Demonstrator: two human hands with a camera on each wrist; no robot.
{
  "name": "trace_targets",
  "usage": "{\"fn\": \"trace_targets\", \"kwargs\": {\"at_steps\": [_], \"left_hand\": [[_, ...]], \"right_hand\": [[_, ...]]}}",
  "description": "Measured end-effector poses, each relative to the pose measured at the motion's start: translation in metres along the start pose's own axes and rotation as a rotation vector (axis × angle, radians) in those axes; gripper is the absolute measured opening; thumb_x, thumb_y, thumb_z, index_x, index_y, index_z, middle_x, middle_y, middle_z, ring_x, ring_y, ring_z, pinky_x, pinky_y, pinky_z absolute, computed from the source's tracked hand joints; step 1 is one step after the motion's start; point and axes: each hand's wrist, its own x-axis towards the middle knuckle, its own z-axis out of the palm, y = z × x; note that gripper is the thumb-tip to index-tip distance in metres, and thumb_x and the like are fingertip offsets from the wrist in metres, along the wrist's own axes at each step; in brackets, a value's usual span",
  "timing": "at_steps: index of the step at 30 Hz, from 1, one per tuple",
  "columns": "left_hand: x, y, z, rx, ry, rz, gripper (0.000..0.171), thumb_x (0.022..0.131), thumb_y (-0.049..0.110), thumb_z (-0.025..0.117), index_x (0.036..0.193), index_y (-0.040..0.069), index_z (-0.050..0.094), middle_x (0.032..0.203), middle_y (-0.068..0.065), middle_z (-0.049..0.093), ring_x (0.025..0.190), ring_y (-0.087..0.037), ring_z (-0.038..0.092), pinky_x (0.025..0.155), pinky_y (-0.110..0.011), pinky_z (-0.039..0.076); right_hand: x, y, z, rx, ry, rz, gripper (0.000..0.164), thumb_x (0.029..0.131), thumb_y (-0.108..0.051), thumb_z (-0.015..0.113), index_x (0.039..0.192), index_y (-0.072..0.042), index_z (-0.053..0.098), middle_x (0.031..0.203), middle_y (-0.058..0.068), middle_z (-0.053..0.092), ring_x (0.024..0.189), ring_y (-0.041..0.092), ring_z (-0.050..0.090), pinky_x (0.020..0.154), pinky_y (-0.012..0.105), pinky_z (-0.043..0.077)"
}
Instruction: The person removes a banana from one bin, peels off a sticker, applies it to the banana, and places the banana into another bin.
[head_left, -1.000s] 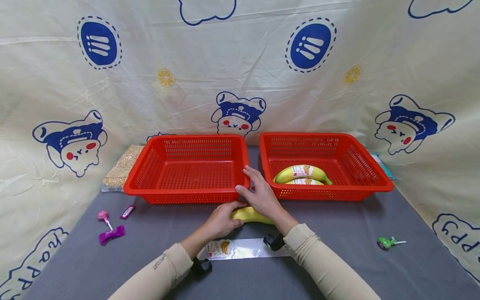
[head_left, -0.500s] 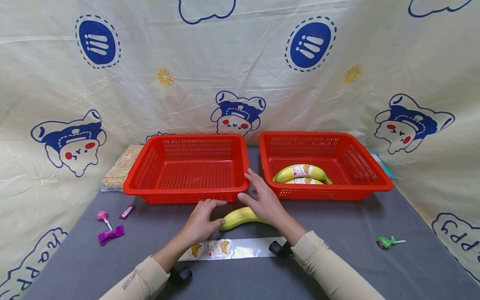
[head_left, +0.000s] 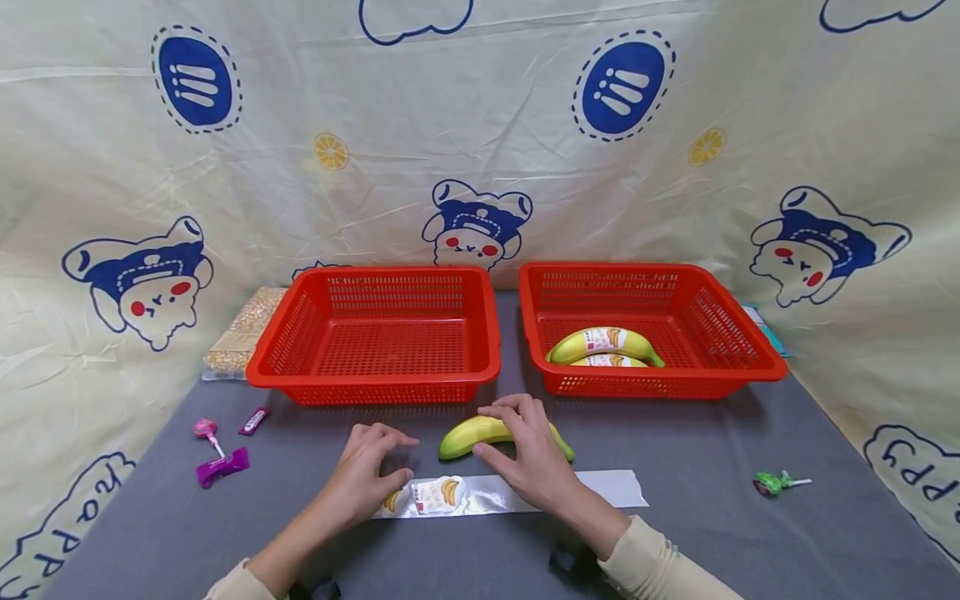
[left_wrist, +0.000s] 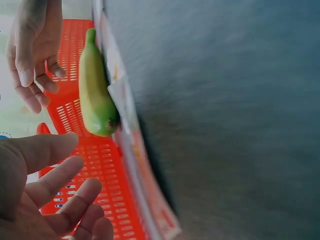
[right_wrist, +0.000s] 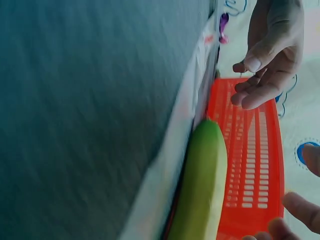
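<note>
A banana [head_left: 472,435] lies on the grey cloth in front of the red baskets. My right hand [head_left: 534,458] is over its right part, fingers spread and gently bent; in the right wrist view the fingers stand apart from the banana [right_wrist: 202,180]. A shiny strip of banana stickers [head_left: 487,495] lies nearer to me, bearing round and square labels. My left hand [head_left: 360,475] hovers by the strip's left end and covers part of it. In the left wrist view, the left hand's fingers [left_wrist: 75,205] are loosely parted with nothing between them.
The left red basket [head_left: 375,390] stands behind the banana. Labelled bananas [head_left: 600,343] lie in the right red basket [head_left: 675,383]. Candies [head_left: 222,468] and a pink lollipop [head_left: 206,428] lie at left, a green lollipop [head_left: 772,484] at right. A bag of grains [head_left: 243,337] sits behind.
My left hand has let go of the banana's left end and moved left and toward me. My right hand has drawn back from beside the left basket's corner to over the banana.
</note>
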Motion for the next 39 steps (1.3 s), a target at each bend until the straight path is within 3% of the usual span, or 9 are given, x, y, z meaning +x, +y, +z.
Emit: {"fn": "trace_targets", "kwargs": {"at_steps": [7,15,21,30,39], "left_hand": [[-0.019,-0.012,0.001,0.042,0.055,0.073,0.028,0.063,0.004,0.076,0.089,0.014,0.073,0.083,0.006,0.06,0.086,-0.011,0.045,0.078,-0.029,0.037],[-0.026,-0.017,0.001,0.02,-0.001,0.041,0.026,0.067,0.005,0.076,0.089,0.018,0.073,0.081,0.01,0.056,0.08,-0.007,0.042,0.068,-0.023,0.034],[-0.027,-0.021,0.003,0.01,-0.047,0.071,0.025,0.068,0.007,0.075,0.089,0.019,0.073,0.08,0.01,0.055,0.078,-0.004,0.041,0.066,-0.02,0.035],[-0.028,-0.023,0.004,0.022,-0.11,0.014,0.023,0.07,0.007,0.074,0.09,0.018,0.072,0.08,0.01,0.053,0.077,-0.005,0.041,0.066,-0.019,0.033],[-0.027,-0.021,0.005,0.033,-0.114,-0.027,0.024,0.069,0.007,0.076,0.09,0.017,0.071,0.08,0.009,0.052,0.078,-0.006,0.039,0.066,-0.02,0.033]], "right_hand": [[-0.007,-0.004,0.011,-0.031,-0.145,-0.079,0.034,0.077,-0.026,0.076,0.107,-0.015,0.067,0.096,0.001,0.056,0.091,0.01,0.043,0.079,0.028,0.039],[-0.005,-0.01,0.026,-0.049,-0.325,-0.039,0.03,0.078,-0.031,0.075,0.103,-0.017,0.068,0.085,-0.005,0.053,0.084,0.006,0.043,0.069,0.019,0.036],[-0.005,-0.01,0.037,-0.075,-0.336,-0.064,0.028,0.076,-0.029,0.077,0.1,-0.017,0.07,0.08,-0.005,0.051,0.081,0.005,0.042,0.066,0.017,0.033],[-0.004,-0.009,0.042,-0.102,-0.393,0.008,0.031,0.076,-0.03,0.076,0.105,-0.021,0.07,0.084,-0.006,0.046,0.077,0.004,0.038,0.065,0.016,0.029],[-0.004,-0.006,0.042,-0.156,-0.433,-0.031,0.038,0.076,-0.032,0.077,0.111,-0.024,0.069,0.088,-0.007,0.044,0.08,0.004,0.037,0.066,0.016,0.029]]}}
